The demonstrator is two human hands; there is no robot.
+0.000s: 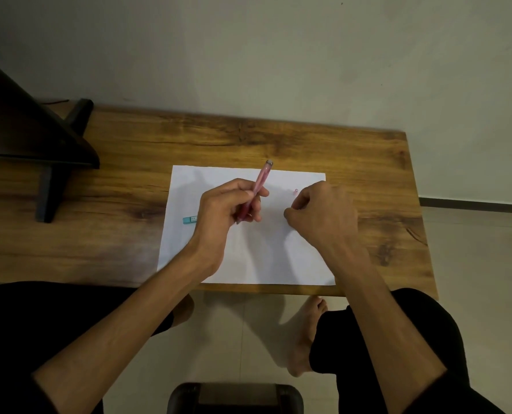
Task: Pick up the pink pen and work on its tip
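— What is your left hand [224,209] doing?

— Your left hand's fingers [250,189] are curled round a pink mechanical pencil [256,189], gripping its lower half. The pencil tilts up and away from you, its capped end [269,163] over the far edge of the white paper [248,258], its tip hidden inside your grip.

— And your right hand [320,213]?

— It hovers just right of the left, over the right half of the paper, fingers curled in tight with the fingertips [289,215] drawn together as if pinching something very small. Whether anything sits between them, you cannot tell from here; it is too fine to see.

— Anything else on the sheet?

— A tiny pink piece [296,191] lies on the paper near its far right corner, just beside your right hand's knuckles. A teal lead case [189,219] lies at the paper's left edge, partly behind your left wrist.

— Where does the paper lie?

— On the wooden surface [114,234], toward its near edge and right of centre. A dark stand [51,162] occupies the far left corner of the surface.
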